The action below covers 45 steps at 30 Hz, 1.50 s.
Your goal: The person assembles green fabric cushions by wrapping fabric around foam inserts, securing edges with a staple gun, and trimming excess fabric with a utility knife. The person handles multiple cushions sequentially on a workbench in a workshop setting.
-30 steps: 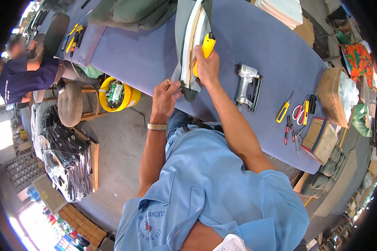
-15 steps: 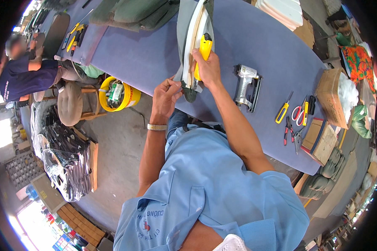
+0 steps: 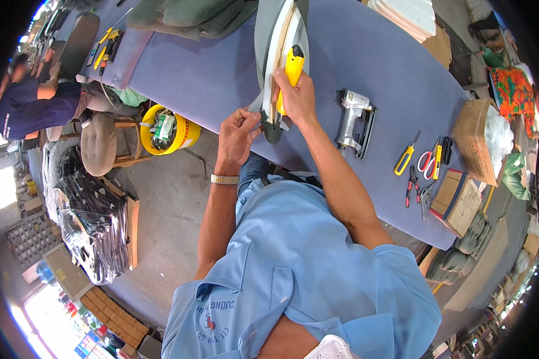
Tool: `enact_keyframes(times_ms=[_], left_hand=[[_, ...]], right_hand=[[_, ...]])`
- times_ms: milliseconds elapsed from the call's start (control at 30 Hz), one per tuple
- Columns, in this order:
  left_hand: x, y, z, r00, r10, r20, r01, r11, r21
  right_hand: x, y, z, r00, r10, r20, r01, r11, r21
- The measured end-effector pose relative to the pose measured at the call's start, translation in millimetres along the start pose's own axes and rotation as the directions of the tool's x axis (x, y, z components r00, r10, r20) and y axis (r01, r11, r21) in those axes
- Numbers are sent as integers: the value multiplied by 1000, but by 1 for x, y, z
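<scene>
My right hand point(image 3: 298, 100) is closed around a yellow utility knife point(image 3: 293, 67), its black end pointing away from me. The knife lies along the edge of a long padded panel point(image 3: 274, 40) with white and wooden layers and grey-green fabric wrapped about it. At the panel's near end my left hand point(image 3: 236, 136) pinches the edge of the dark green fabric point(image 3: 272, 133) between thumb and fingers. The knife's blade tip is hidden near the fabric. To the right of the panel, a silver staple gun point(image 3: 354, 116) lies on the blue-grey covered table point(image 3: 221, 78).
On the table's right lie a yellow screwdriver point(image 3: 405, 160), scissors point(image 3: 425, 164), a second yellow knife point(image 3: 437, 161) and red-handled pliers point(image 3: 412, 186). Green cushions point(image 3: 200, 17) lie at the far side. A yellow bucket point(image 3: 184, 139) stands left, near a person point(image 3: 39, 102). A cardboard box point(image 3: 472, 134) sits right.
Both hands keep almost the same pose on the knife and the fabric. The whole view has shifted very slightly.
</scene>
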<state>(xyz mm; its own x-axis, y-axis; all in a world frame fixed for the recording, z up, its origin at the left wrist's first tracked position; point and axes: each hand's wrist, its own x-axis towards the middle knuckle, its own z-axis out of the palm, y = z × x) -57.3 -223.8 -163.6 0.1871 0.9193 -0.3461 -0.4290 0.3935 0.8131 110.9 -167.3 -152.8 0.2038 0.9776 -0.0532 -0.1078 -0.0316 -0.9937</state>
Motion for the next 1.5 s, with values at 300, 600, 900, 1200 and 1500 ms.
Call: enact_keyframes(times_ms=[300, 600, 900, 1200, 1500], left_hand=[[5, -8, -7, 1000, 14, 13, -14, 1000, 12], [6, -9, 0, 1000, -11, -23, 10, 999, -38], [-32, -63, 15, 904, 426, -45, -338, 773, 536], [-33, -58, 27, 915, 403, 33, -223, 435, 872], [-35, -58, 44, 939, 338, 57, -183, 354, 917]], right_hand=[[-6, -1, 4, 999, 14, -36, -14, 1000, -8], [-2, 15, 2, 990, 68, -125, -41, 977, 211], [1, 17, 3, 995, 68, -78, -50, 977, 206], [14, -3, -96, 928, 39, -370, 100, 931, 351], [-65, 70, -320, 828, 296, -476, -556, 551, -623]])
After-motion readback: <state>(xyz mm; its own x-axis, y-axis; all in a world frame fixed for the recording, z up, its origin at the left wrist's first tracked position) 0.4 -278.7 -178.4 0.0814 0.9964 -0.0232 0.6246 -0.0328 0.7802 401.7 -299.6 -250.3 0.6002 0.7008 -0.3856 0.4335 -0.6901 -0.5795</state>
